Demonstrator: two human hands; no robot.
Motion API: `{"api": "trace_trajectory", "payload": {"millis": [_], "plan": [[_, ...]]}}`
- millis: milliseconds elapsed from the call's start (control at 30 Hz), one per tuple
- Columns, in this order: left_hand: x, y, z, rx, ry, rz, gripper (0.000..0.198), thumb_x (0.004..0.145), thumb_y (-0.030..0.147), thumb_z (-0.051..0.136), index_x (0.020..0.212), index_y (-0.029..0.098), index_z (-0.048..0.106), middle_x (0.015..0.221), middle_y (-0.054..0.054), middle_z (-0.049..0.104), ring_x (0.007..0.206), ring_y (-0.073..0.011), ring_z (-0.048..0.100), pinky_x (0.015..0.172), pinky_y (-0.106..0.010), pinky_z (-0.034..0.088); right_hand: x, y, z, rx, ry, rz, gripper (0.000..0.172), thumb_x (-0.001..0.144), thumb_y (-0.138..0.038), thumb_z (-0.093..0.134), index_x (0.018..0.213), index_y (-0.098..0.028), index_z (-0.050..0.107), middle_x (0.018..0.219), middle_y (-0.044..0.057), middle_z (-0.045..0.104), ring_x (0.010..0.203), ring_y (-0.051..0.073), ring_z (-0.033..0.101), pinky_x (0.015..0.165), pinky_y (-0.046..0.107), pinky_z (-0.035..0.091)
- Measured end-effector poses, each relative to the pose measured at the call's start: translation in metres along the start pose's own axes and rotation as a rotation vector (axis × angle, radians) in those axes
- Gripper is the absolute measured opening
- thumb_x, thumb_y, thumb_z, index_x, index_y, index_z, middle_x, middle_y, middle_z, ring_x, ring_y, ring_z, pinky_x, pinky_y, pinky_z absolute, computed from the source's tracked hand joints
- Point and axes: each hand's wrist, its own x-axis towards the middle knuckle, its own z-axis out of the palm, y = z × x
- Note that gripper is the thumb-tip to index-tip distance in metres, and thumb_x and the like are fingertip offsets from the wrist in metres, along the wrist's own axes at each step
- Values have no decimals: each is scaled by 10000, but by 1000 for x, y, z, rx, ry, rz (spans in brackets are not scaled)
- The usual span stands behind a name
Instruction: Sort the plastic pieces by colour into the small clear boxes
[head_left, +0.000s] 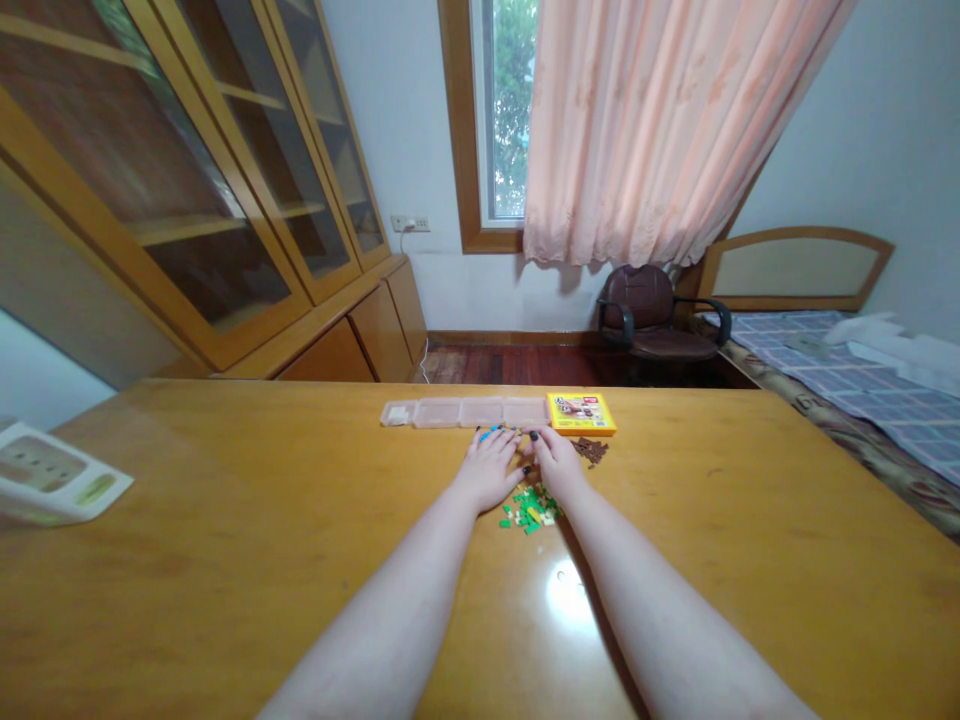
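Observation:
My left hand (pixel 486 473) lies palm down on the wooden table (pixel 300 560) with its fingers spread. Its fingertips are over small blue toy bricks (pixel 491 432), which they partly cover. Close beside it, my right hand (pixel 559 465) has its thumb and fingers drawn together near the same bricks; whatever is between them is too small to make out. Just below both hands is a loose pile of green, white and yellow bricks (pixel 531 508). A heap of brown bricks (pixel 591 451) sits to the right of my right hand.
Beyond my hands stand a row of clear plastic trays (pixel 437 412) and a yellow box (pixel 581 413) with a printed picture. A white plastic object (pixel 64 470) is at the table's left. Past the far edge are a cabinet (pixel 300 300), a chair (pixel 652 310) and a bed (pixel 795 340).

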Motion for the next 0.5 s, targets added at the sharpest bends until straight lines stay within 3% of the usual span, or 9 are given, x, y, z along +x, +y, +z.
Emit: {"api": "trace_trajectory", "payload": {"millis": [500], "plan": [[3,3,0,33,23,-4,558,873,504,377,1351,215,386,1437,-77,372,1329,-261,292,1120,-499,132,0,2,1,10,-7,1,298,883,-345,388,959,-169,617,711,26,637,649,170,590,625,269,448]]}}
